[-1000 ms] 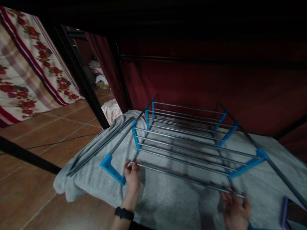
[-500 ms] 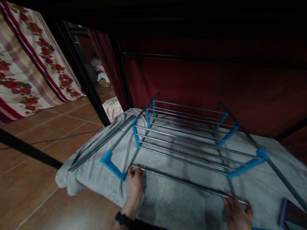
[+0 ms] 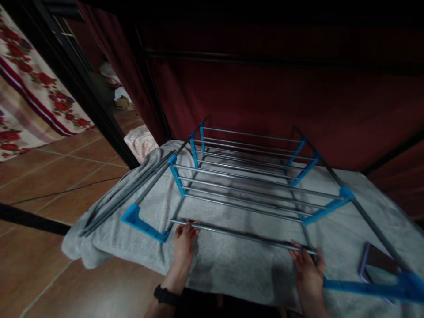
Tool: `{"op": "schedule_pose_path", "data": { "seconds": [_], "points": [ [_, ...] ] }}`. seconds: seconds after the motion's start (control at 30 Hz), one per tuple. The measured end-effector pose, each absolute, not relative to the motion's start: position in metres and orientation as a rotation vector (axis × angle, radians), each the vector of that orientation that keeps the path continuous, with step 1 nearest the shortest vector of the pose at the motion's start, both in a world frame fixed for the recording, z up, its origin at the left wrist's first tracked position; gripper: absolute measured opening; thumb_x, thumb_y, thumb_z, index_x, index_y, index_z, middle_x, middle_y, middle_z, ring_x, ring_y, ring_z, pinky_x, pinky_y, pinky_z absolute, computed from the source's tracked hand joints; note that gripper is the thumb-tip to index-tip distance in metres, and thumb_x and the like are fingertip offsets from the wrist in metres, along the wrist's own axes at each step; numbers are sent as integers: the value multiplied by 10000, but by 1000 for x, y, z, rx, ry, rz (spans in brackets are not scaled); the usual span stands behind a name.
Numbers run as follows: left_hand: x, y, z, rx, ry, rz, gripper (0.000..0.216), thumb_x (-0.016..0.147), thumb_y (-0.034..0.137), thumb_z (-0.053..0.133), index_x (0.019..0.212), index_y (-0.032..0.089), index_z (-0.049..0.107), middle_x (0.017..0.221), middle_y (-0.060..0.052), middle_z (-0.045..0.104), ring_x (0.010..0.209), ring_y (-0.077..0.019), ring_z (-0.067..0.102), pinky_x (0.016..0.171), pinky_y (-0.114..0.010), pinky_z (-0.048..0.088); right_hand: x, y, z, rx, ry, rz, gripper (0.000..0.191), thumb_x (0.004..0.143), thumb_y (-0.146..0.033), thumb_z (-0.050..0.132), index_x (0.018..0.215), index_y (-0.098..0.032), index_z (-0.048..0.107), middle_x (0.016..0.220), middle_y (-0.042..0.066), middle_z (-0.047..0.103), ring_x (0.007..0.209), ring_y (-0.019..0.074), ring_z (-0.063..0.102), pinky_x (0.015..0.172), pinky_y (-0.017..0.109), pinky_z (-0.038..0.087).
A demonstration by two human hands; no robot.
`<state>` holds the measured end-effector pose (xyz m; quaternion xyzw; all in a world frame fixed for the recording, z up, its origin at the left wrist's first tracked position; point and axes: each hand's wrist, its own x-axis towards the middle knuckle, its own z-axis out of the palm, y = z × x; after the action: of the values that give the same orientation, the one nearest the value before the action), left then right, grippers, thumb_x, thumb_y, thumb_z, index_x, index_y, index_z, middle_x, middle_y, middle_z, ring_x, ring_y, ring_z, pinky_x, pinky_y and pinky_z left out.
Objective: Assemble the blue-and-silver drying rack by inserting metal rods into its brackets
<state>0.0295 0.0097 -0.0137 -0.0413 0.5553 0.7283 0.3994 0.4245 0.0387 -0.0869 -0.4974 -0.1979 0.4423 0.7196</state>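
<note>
A rack of grey metal rods (image 3: 251, 176) with blue plastic brackets lies on a grey towel (image 3: 232, 260) on the floor. My left hand (image 3: 183, 240) is closed on the left end of a loose grey rod (image 3: 241, 235), close to a blue side bracket (image 3: 141, 223). My right hand (image 3: 306, 267) grips the right end of the same rod. A black watch sits on my left wrist (image 3: 165, 295). Another blue bracket (image 3: 371, 287) lies at the lower right, just beyond my right hand.
Spare grey rods (image 3: 132, 192) lie bundled at the towel's left edge. A dark red curtain (image 3: 265, 97) hangs behind the rack. Brown floor tiles (image 3: 49, 176) spread to the left, with a black frame bar (image 3: 29, 218) and a flowered cloth (image 3: 29, 88). A purple-edged object (image 3: 377, 265) lies at right.
Both hands have kept hold of the rod and drawn it slightly nearer to me. The view has shifted right, bringing the lower-right blue bracket into sight.
</note>
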Motion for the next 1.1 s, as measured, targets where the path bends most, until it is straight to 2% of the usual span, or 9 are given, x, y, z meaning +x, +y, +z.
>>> {"op": "schedule_pose_path", "data": {
  "seconds": [0.1,0.33,0.53,0.73,0.97,1.1],
  "points": [
    [31,11,-9,-114,1371,1776,138,893,56,613,823,174,595,751,-50,737,614,-134,694,640,-253,597,415,39,-77,-1135,-406,961,758,642,-359,860,1283,-343,455,896,-45,747,861,184,749,732,288,642],
    [34,13,-11,-134,1349,1656,206,879,-16,572,768,147,629,762,-51,749,655,-132,721,698,-251,621,395,48,-64,-1160,-377,911,634,688,-396,830,1220,-322,495,906,-66,725,773,129,715,734,272,629],
    [31,13,-20,-67,1311,1669,198,862,20,605,721,154,641,779,-43,752,779,-161,751,821,-308,635,388,49,-64,-1148,-342,935,700,675,-420,848,1249,-315,461,875,-75,730,834,146,727,758,268,624],
    [29,13,-27,9,1337,1661,151,850,62,627,754,165,679,834,-40,758,873,-187,755,916,-355,624,389,46,-58,-1089,-309,1004,709,630,-349,868,1220,-326,476,898,-61,742,877,158,727,826,307,625],
    [28,14,-27,14,1338,1643,165,815,37,645,716,164,677,822,-20,750,891,-171,747,947,-351,613,390,47,-56,-1068,-242,1012,741,594,-298,878,1221,-327,484,906,-69,731,825,157,719,795,311,628],
    [29,15,-25,-16,1368,1653,212,822,23,658,658,155,639,759,-2,724,772,-137,729,969,-372,606,389,47,-58,-1079,-223,1006,698,610,-289,871,1185,-331,478,888,-83,725,797,146,712,774,289,620]
  ]
}}
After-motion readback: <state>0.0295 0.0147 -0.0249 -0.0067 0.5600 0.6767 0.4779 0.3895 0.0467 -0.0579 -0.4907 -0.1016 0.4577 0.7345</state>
